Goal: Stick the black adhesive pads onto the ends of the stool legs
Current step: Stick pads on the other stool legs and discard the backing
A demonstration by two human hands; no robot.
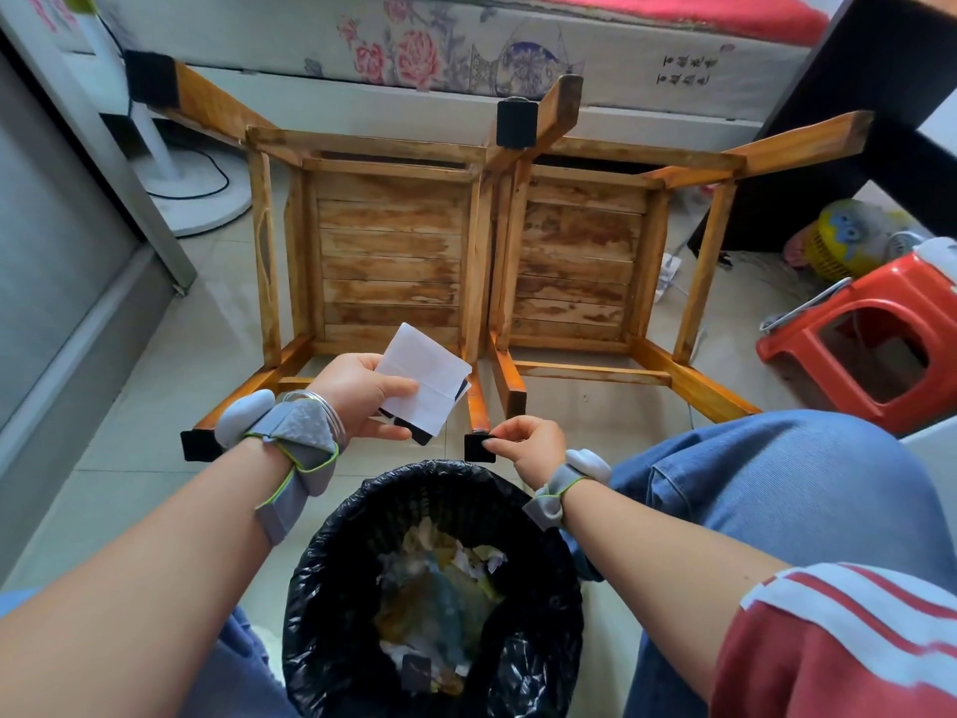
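Two wooden stools lie on their sides, legs toward me: the left stool [388,251] and the right stool [580,261]. My left hand [357,396] holds a stack of white-backed pad sheets [424,386] with black edges showing underneath. My right hand [533,443] pinches a black pad [479,448] against the end of the left stool's near right leg. Black pads also cover the near left leg end [199,445], the far left leg end [151,79] and the far right leg end [516,121]. The right stool's leg ends [515,404] show bare wood.
A bin [435,588] lined with a black bag and holding scraps stands between my knees. A red plastic stool [870,339] lies at right, a fan base [202,194] at back left, a bed [466,49] behind, a dark table leg [808,147] at upper right.
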